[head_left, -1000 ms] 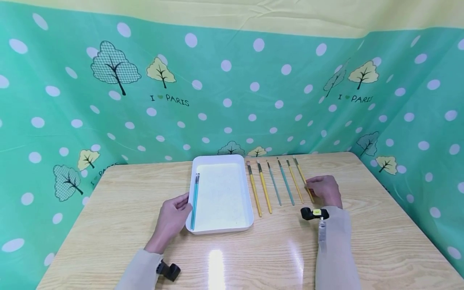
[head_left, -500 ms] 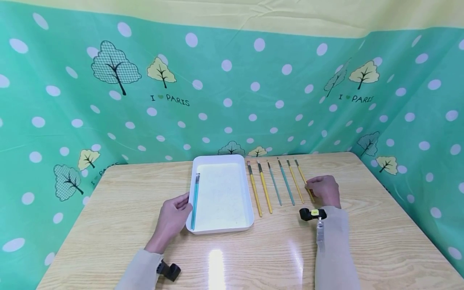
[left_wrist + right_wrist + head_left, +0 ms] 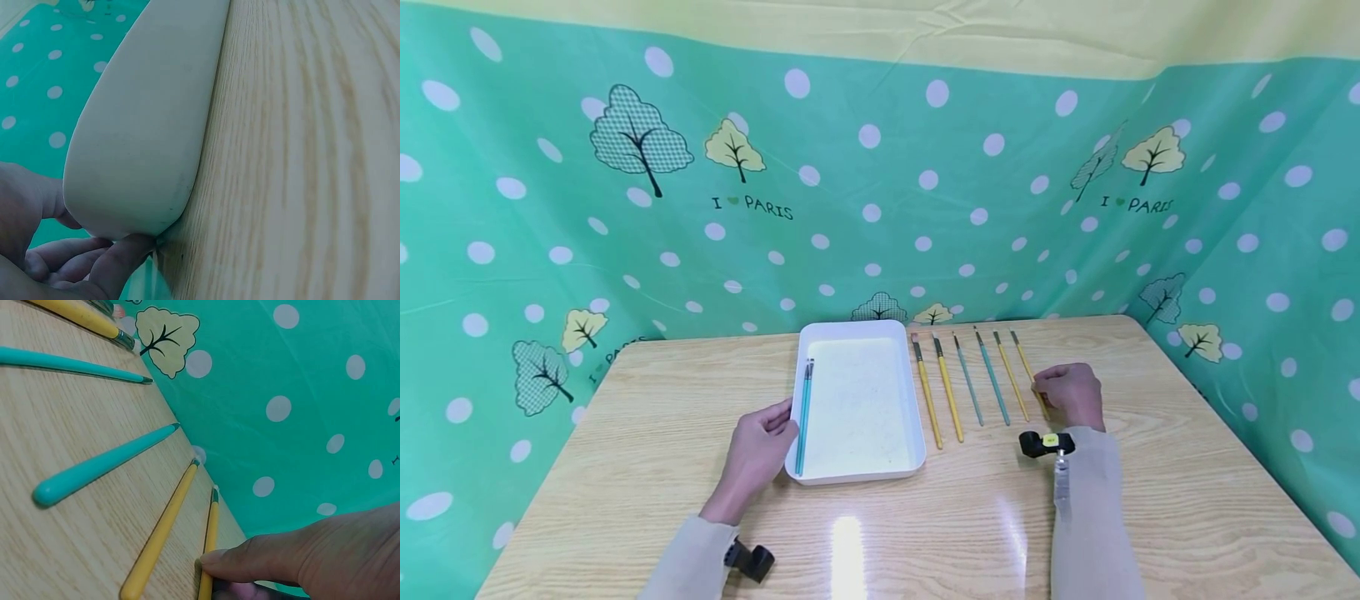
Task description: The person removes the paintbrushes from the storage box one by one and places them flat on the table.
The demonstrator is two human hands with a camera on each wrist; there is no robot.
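Right wrist view shows the outermost yellow brush [image 3: 1026,360] lying on the table [image 3: 970,525], pinched at its handle by the right hand [image 3: 1073,393]. The thumb presses on top of the handle; how the other fingers sit beneath is partly hidden. Gripping the handle rather than the head probably keeps the bristles untouched.

Just beside it lies a second slim yellow brush [image 3: 1012,379], then a thicker teal brush [image 3: 993,379], a thin teal brush [image 3: 969,383] and two thick yellow brushes [image 3: 928,396] nearest the tray. That makes six brushes on the table, four yellow and two teal, all with heads toward the backdrop; the gaps between them likely let each be taken singly.

One white tray [image 3: 861,400] stands left of the row. Two teal brushes [image 3: 805,417] lie side by side in it along its left wall, heads also away from the person, which seems meant to save room. Counting both places, eight brushes are visible.

The left hand [image 3: 760,446] holds the tray's left wall between thumb and curled fingers, presumably to steady it. Two sleeves [image 3: 1093,517] carry one black wrist camera [image 3: 752,562] each, and a green dotted cloth [image 3: 850,167] hangs behind.
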